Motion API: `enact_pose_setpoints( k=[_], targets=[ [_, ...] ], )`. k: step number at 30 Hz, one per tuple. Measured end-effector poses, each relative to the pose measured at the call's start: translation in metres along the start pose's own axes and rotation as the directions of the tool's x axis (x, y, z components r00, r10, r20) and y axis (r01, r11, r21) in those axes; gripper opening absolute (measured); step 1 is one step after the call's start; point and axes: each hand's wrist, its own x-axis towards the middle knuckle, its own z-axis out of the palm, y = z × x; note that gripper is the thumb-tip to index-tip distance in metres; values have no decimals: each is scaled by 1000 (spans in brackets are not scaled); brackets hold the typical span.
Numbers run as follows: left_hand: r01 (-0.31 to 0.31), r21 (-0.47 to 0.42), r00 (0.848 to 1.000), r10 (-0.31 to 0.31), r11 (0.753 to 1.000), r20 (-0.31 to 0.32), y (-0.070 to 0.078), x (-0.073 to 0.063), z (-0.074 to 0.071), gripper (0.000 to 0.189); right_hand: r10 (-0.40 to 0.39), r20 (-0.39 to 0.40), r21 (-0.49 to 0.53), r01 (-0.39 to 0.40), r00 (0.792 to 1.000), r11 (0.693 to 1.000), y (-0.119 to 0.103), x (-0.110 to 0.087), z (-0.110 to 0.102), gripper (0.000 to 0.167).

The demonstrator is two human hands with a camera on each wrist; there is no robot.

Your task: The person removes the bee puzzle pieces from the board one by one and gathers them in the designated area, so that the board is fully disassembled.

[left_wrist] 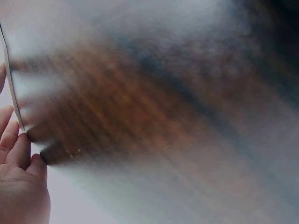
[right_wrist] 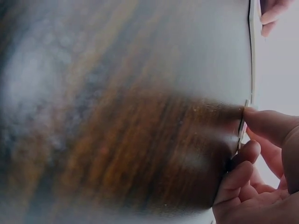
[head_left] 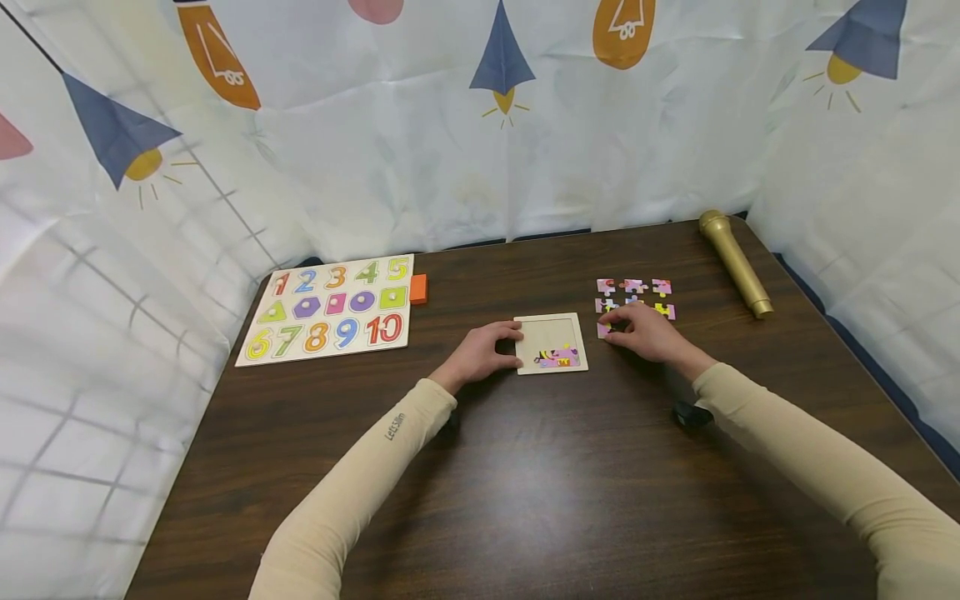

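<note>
A square wooden puzzle tray (head_left: 551,329) lies flat on the table, with a few joined pink and yellow puzzle pieces (head_left: 559,358) in its lower right corner. My left hand (head_left: 483,354) holds the tray's left edge between thumb and fingers. To the tray's right, my right hand (head_left: 647,332) pinches a pink puzzle piece (head_left: 603,331) by its edges, low at the table. The right wrist view shows the thumb and fingers about that thin piece (right_wrist: 242,126). Several loose puzzle pieces (head_left: 633,286) lie in rows just beyond this hand, which partly covers them.
A number and shape board (head_left: 322,312) lies at the back left, with an orange block (head_left: 418,289) at its right edge. A gold microphone (head_left: 735,262) rests at the back right. Patterned white curtain (head_left: 450,167) encloses the back and sides of the dark wooden table (head_left: 525,500).
</note>
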Motion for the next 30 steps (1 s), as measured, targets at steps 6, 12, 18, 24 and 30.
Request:
enact_pose_setpoints(
  k=[6,12,18,24,30],
  targets=[
    [-10,3,1000,10,1000,-9,0,-1,0,46,20,20,50,-21,1000,999,-2,3,-4,30],
    [-8,0,1000,8,1000,-6,0,-1,0,46,18,5,71,-18,1000,997,-18,4,0,31],
    [5,2,1000,-5,1000,7,0,-1,-1,46,-4,24,83,2,1000,997,-45,4,17,31],
    [-9,12,1000,9,1000,3,1,-1,-1,46,-107,56,107,101,993,989,-63,8,37,31],
    [-49,42,999,49,998,7,3,0,-1,42,-180,56,79,175,982,981,-69,11,50,31]
  ],
)
